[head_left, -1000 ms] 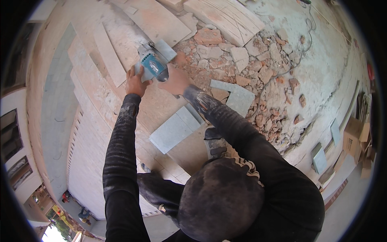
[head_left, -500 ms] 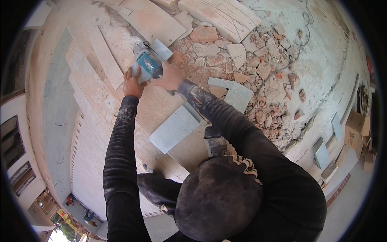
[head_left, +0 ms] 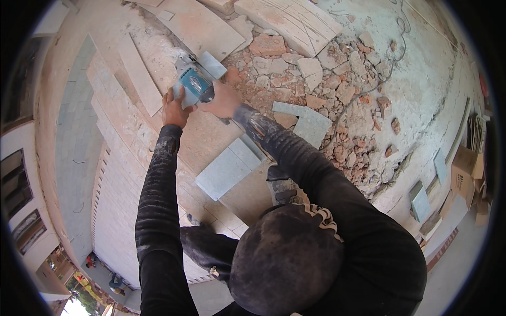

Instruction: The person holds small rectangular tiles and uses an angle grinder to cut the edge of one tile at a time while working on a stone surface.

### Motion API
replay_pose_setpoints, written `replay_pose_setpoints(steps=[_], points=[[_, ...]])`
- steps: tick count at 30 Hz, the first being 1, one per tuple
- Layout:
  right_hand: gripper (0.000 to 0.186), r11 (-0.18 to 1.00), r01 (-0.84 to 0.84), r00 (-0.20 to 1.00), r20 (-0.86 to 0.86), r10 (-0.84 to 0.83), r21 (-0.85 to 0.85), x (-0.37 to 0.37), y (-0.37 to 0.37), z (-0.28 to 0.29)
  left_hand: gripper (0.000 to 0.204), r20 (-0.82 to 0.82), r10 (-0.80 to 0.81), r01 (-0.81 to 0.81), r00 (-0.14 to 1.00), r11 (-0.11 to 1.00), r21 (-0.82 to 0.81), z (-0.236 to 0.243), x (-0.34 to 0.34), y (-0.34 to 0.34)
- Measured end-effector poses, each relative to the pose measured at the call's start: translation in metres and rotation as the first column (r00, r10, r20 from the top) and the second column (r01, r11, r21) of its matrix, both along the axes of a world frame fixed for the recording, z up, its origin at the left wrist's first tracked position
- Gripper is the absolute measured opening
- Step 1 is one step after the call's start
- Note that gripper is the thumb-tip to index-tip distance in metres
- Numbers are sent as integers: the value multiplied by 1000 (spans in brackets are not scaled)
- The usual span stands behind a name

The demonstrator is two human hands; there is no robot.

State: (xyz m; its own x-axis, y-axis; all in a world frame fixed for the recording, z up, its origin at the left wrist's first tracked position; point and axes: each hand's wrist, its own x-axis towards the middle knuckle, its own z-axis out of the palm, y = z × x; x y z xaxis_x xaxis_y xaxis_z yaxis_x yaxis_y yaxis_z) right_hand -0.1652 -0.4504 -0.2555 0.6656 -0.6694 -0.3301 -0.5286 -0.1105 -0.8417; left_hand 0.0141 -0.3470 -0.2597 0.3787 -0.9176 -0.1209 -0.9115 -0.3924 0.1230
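A teal and grey power cutter rests on a pale stone slab at the top middle of the head view. My left hand grips its near left side. My right hand is closed on its handle from the right. Both arms, in dark sleeves, reach forward from below. A grey rectangular tile lies loose on the slabs just under my right forearm. My dark cap fills the lower middle and hides what lies beneath it.
Broken brick and stone rubble spreads right of the cutter. A cable runs through it. Large slabs lie at the top. Another grey tile sits beside the rubble. Cardboard boxes stand far right. The ledge drops away at left.
Both hands have moved the cutter a short way up and to the left along the slab. The grips on it look the same.
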Motion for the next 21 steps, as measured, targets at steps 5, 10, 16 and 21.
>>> replay_pose_setpoints(steps=[5,10,16,21], points=[[85,1000,1,1000,-17,-1,-20,-4,3,7,79,-2,18,-18,1000,1000,-3,2,-1,1],[70,999,13,999,-48,-15,-41,-9,4,13,80,-19,24,-24,1000,1000,15,3,-2,-1],[66,1000,22,999,-27,-22,-6,-13,7,15,79,-26,31,-30,999,999,22,4,-1,0],[63,1000,16,1000,-17,-16,3,-17,8,13,79,-3,14,-14,1000,1000,13,1,1,1]])
